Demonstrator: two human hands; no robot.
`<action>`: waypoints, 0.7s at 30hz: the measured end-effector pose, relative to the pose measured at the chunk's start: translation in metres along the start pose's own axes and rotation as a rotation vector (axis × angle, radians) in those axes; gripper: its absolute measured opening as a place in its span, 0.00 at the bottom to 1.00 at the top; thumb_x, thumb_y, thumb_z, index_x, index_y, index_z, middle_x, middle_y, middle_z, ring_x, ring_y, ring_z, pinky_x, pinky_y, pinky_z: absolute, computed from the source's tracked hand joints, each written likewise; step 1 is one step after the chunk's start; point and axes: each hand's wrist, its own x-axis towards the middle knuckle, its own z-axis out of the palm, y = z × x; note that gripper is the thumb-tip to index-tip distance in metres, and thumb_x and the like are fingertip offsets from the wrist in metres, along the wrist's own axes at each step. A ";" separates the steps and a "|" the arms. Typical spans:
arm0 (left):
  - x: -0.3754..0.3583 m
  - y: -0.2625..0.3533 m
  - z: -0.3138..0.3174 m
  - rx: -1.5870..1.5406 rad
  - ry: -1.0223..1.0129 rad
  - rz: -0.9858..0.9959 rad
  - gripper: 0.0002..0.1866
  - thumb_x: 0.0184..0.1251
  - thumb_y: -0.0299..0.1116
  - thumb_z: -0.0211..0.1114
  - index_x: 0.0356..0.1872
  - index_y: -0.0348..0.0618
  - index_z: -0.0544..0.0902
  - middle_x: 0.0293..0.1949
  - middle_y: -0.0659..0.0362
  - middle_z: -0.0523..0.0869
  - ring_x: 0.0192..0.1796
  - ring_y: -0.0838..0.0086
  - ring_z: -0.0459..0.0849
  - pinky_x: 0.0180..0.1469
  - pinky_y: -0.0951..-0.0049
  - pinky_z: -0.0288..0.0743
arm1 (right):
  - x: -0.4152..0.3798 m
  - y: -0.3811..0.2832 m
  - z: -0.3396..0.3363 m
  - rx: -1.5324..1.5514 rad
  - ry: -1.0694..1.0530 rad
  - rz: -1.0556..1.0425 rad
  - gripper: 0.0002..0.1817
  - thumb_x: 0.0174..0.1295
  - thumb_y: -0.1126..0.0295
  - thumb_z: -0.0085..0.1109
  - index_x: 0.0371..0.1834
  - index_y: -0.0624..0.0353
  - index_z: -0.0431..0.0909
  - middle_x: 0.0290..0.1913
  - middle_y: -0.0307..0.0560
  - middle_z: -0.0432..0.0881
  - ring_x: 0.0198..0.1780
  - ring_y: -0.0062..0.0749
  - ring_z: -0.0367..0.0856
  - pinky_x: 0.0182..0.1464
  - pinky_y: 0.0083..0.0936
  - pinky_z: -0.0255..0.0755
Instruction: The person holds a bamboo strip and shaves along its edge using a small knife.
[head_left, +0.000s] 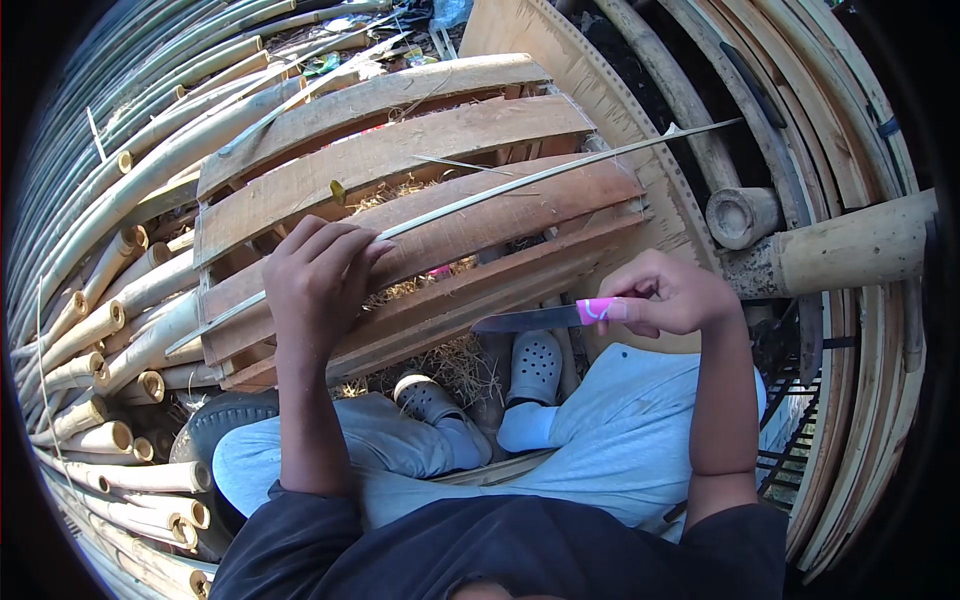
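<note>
My left hand [325,262] is closed around a long, thin bamboo strip [500,188], which runs slantwise over a slatted wooden crate [400,142]. The strip's far end reaches up to the right, past the crate. In my right hand [668,292] is a knife [535,319] with a pink handle. Its blade points left, just off the crate's near edge, and is apart from the strip.
Stacked bamboo poles [150,260] fill the left side. A curved wooden board [640,180] stands behind and right of the crate. At the right are a thick bamboo pole [850,247] and long bent strips [860,420]. My shoes [536,366] are below the crate.
</note>
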 end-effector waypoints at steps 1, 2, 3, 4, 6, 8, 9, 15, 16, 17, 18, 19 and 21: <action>0.000 0.001 0.000 0.028 0.009 -0.005 0.07 0.57 0.34 0.80 0.32 0.46 0.89 0.32 0.63 0.91 0.34 0.71 0.86 0.34 0.69 0.79 | 0.008 0.004 0.004 -0.133 0.047 -0.030 0.22 0.79 0.56 0.58 0.38 0.67 0.84 0.26 0.38 0.80 0.25 0.15 0.72 0.30 0.17 0.66; 0.000 0.002 0.001 0.057 0.017 -0.009 0.07 0.57 0.34 0.80 0.32 0.46 0.89 0.32 0.64 0.90 0.34 0.71 0.86 0.34 0.69 0.79 | 0.014 0.011 0.007 -0.264 0.094 -0.061 0.22 0.79 0.56 0.58 0.39 0.68 0.85 0.26 0.38 0.80 0.26 0.15 0.72 0.30 0.17 0.67; 0.000 0.004 0.001 0.057 0.018 -0.007 0.07 0.57 0.34 0.80 0.32 0.46 0.89 0.32 0.64 0.90 0.34 0.71 0.86 0.34 0.69 0.79 | 0.021 0.026 0.008 -0.178 0.177 -0.052 0.20 0.79 0.57 0.58 0.41 0.67 0.85 0.24 0.36 0.78 0.25 0.16 0.72 0.30 0.19 0.67; 0.000 0.005 0.000 0.054 0.021 -0.027 0.07 0.57 0.33 0.80 0.32 0.44 0.90 0.32 0.61 0.91 0.35 0.69 0.87 0.35 0.68 0.79 | 0.024 0.029 0.008 -0.178 0.179 -0.053 0.20 0.79 0.57 0.58 0.41 0.67 0.85 0.24 0.36 0.78 0.25 0.16 0.72 0.30 0.19 0.67; 0.000 0.006 0.000 0.053 0.028 -0.047 0.07 0.57 0.31 0.81 0.33 0.42 0.90 0.32 0.59 0.91 0.35 0.66 0.88 0.37 0.68 0.80 | 0.034 0.026 0.009 -0.091 0.365 -0.055 0.18 0.80 0.58 0.57 0.45 0.65 0.84 0.24 0.35 0.76 0.26 0.16 0.72 0.30 0.21 0.67; 0.000 0.006 -0.001 0.056 0.016 -0.054 0.07 0.57 0.32 0.80 0.33 0.42 0.90 0.32 0.59 0.91 0.35 0.66 0.88 0.37 0.68 0.80 | 0.044 0.026 0.014 -0.095 0.434 -0.039 0.18 0.81 0.59 0.55 0.47 0.66 0.82 0.24 0.34 0.74 0.26 0.15 0.72 0.30 0.22 0.67; -0.001 0.005 0.000 0.058 0.019 -0.054 0.07 0.57 0.32 0.80 0.33 0.42 0.90 0.32 0.59 0.91 0.35 0.66 0.88 0.37 0.68 0.80 | 0.050 0.034 0.015 -0.136 0.490 -0.064 0.18 0.81 0.58 0.54 0.45 0.65 0.82 0.22 0.33 0.74 0.24 0.15 0.72 0.28 0.20 0.65; -0.002 0.003 0.002 0.060 0.055 -0.025 0.07 0.58 0.35 0.79 0.32 0.47 0.89 0.32 0.65 0.90 0.34 0.71 0.85 0.34 0.69 0.78 | 0.057 0.054 -0.001 -0.652 0.929 0.046 0.21 0.79 0.57 0.57 0.36 0.67 0.84 0.19 0.40 0.74 0.22 0.20 0.73 0.27 0.27 0.66; -0.002 0.003 0.002 0.055 0.059 -0.026 0.07 0.58 0.35 0.79 0.32 0.47 0.89 0.32 0.65 0.90 0.34 0.71 0.85 0.34 0.69 0.78 | 0.057 0.057 -0.008 -0.904 1.203 0.133 0.22 0.78 0.57 0.59 0.34 0.68 0.84 0.19 0.42 0.74 0.23 0.21 0.73 0.27 0.30 0.66; -0.001 0.003 0.002 0.049 0.064 -0.026 0.07 0.58 0.35 0.79 0.32 0.47 0.89 0.32 0.65 0.90 0.34 0.71 0.85 0.35 0.69 0.78 | 0.053 0.058 -0.013 -0.815 1.230 0.148 0.23 0.76 0.55 0.59 0.33 0.68 0.83 0.21 0.56 0.80 0.22 0.46 0.76 0.32 0.37 0.74; 0.000 0.003 0.002 0.050 0.066 -0.025 0.07 0.58 0.35 0.79 0.32 0.47 0.89 0.32 0.65 0.90 0.34 0.71 0.85 0.35 0.69 0.78 | 0.049 0.050 -0.011 -0.816 1.231 0.146 0.23 0.76 0.55 0.59 0.33 0.68 0.83 0.21 0.56 0.80 0.22 0.46 0.76 0.32 0.37 0.74; -0.001 0.003 0.002 0.047 0.059 -0.032 0.07 0.58 0.35 0.79 0.32 0.47 0.89 0.32 0.65 0.90 0.35 0.71 0.85 0.35 0.69 0.79 | 0.045 0.040 -0.006 -0.700 1.149 0.111 0.23 0.76 0.56 0.60 0.33 0.68 0.83 0.20 0.56 0.79 0.22 0.43 0.76 0.32 0.36 0.74; -0.001 0.003 0.002 0.045 0.051 -0.039 0.07 0.58 0.35 0.79 0.32 0.47 0.89 0.32 0.65 0.90 0.35 0.71 0.85 0.36 0.70 0.79 | 0.036 0.024 0.001 -0.585 1.063 0.079 0.23 0.76 0.56 0.60 0.33 0.69 0.82 0.20 0.55 0.77 0.21 0.40 0.76 0.31 0.35 0.74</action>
